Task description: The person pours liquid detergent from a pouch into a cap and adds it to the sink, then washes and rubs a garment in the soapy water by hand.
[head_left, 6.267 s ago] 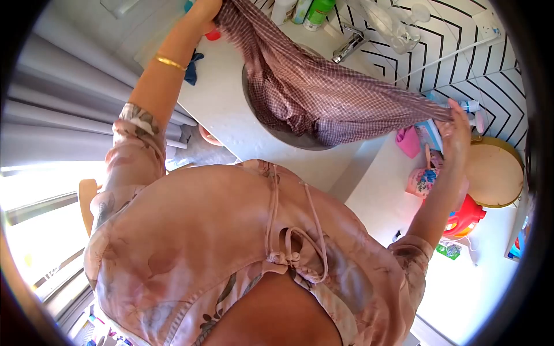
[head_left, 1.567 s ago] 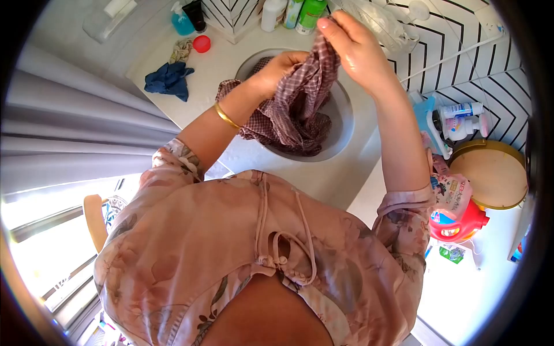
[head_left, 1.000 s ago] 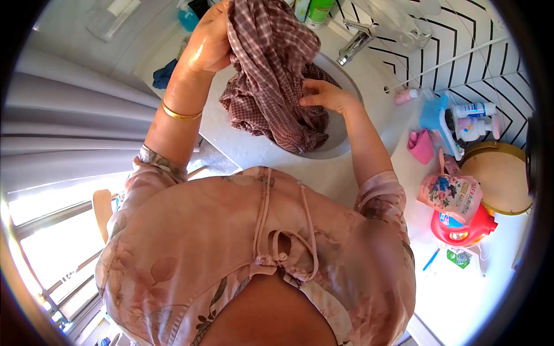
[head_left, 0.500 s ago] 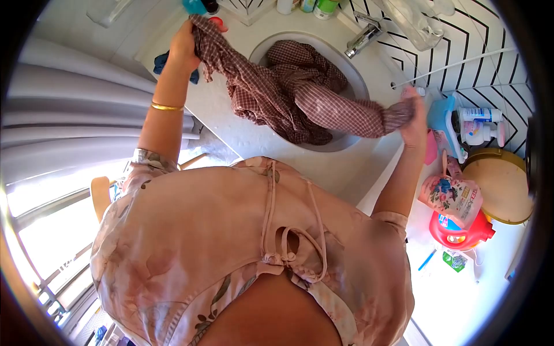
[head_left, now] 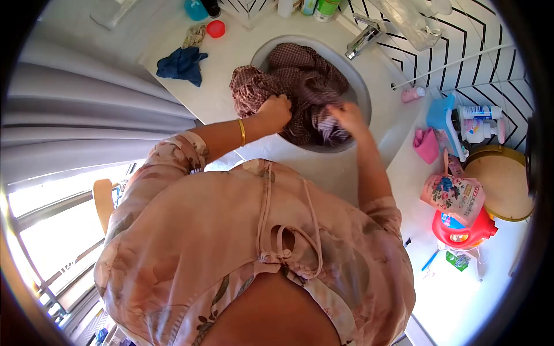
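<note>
A dark red-brown checked garment lies bunched in the oval sink basin, with one heap spilling over the left rim onto the counter. My left hand, a gold bangle at its wrist, is closed on the cloth at that rim. Near the basin's front right side, my right hand grips a striped-looking fold of the same garment, slightly smeared by motion. The fingertips of both hands are partly hidden in the fabric.
Behind the basin stands a chrome faucet. A dark blue cloth and a red cap-like item lie on the left counter. At right are a blue basket, a pink cloth and a red detergent bottle.
Both hands have moved inward from a wide spread, bringing the stretched garment together over the basin. The blue cloth and red item at left are now uncovered.
</note>
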A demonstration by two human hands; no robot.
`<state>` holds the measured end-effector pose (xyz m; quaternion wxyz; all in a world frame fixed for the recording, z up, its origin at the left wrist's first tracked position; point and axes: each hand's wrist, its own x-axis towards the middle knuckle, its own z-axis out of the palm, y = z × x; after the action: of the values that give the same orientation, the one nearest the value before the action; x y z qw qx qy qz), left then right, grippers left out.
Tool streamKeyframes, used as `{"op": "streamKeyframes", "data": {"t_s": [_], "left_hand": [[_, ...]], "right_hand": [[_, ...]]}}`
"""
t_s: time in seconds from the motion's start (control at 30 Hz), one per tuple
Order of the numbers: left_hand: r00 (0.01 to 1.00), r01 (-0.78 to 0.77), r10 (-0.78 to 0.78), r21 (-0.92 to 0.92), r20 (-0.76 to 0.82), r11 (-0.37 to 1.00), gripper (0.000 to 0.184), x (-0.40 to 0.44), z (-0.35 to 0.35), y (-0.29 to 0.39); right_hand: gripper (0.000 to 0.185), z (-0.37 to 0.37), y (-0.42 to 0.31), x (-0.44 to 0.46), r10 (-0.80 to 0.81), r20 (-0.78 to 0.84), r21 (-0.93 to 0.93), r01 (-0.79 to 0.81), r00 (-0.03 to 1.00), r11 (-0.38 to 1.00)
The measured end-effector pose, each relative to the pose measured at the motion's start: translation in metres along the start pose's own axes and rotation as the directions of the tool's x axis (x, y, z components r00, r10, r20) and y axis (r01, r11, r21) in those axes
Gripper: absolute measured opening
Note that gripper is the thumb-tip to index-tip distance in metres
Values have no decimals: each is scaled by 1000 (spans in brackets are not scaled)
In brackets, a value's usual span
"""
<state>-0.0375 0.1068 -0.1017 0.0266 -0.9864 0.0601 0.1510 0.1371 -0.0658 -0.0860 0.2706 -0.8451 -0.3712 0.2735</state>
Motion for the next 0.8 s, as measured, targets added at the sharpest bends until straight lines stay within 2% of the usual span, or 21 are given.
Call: {"op": "streamKeyframes", "data": {"t_s": [0.03,0.1,0.2,0.23,0.27,0.3,0.33,0.37,0.4,0.43,0.47,0.53,0.57,0.6,0.63,0.67,0.73,0.77,0.8], "left_hand": [[999,-12,12,-6,-43,1000,35,-2,4,0],[990,-37,36,-3,-134,999,27,-3,7,-5],[980,124,-169,-337,-108,933,17,-3,-7,-19],[944,161,-296,-576,-147,802,18,-6,-9,-29],[890,128,-417,-777,-184,617,19,-9,-12,-40],[776,-79,-536,-893,-334,442,21,-17,-18,-52],[790,-186,-562,-970,-243,157,26,-26,-27,-69],[815,-276,-560,-951,-152,-143,31,-37,-47,-85],[773,-406,-592,-894,-225,-190,37,-51,-74,-93],[819,-502,-568,-577,-78,-644,40,-54,-78,-104],[839,-500,-543,-456,-44,-736,40,-63,-82,-113],[849,-505,-525,-372,-55,-778,32,-61,-70,-126],[838,-506,-546,-402,-18,-763,32,-59,-69,-128],[822,-507,-569,-431,18,-746,31,-56,-70,-130],[804,-505,-592,-459,57,-731,31,-54,-69,-132],[753,-556,-656,-482,55,-678,30,-55,-71,-138],[636,-637,-770,-529,51,-561,29,-62,-78,-160],[698,-614,-716,-509,6,-603,27,-69,-73,-177],[674,-606,-738,-594,-32,-528,25,-77,-70,-184]], "right_hand": [[36,-22,7,-5,52,7,-101,-51,999,994],[33,-58,29,-23,-75,-157,18,79,985,997],[32,-104,22,-64,18,-222,364,66,975,929],[32,-113,22,-77,36,-261,442,86,965,893],[31,-116,22,-83,57,-295,517,109,954,849],[32,-116,23,-86,12,-342,586,203,940,785],[33,-115,23,-88,-27,-394,644,297,919,705],[34,-113,22,-88,-59,-452,686,390,890,615],[34,-108,17,-86,-73,-400,824,393,914,407],[34,-98,7,-81,-105,-350,915,363,931,176],[35,-87,-3,-75,-154,-305,952,298,940,-63],[43,-52,-7,-56,-72,-112,990,105,991,-90],[47,-30,20,-41,-89,98,969,-74,991,237],[50,-16,41,-27,-37,300,810,-234,953,538],[50,-11,20,-21,-98,424,570,-181,900,801],[49,-5,-1,-19,-105,556,271,-60,825,961],[40,4,10,-19,53,316,-80,-29,947,996],[35,7,17,-16,88,167,-259,-43,982,965],[35,-3,31,-11,151,16,-218,-144,988,965]]}}
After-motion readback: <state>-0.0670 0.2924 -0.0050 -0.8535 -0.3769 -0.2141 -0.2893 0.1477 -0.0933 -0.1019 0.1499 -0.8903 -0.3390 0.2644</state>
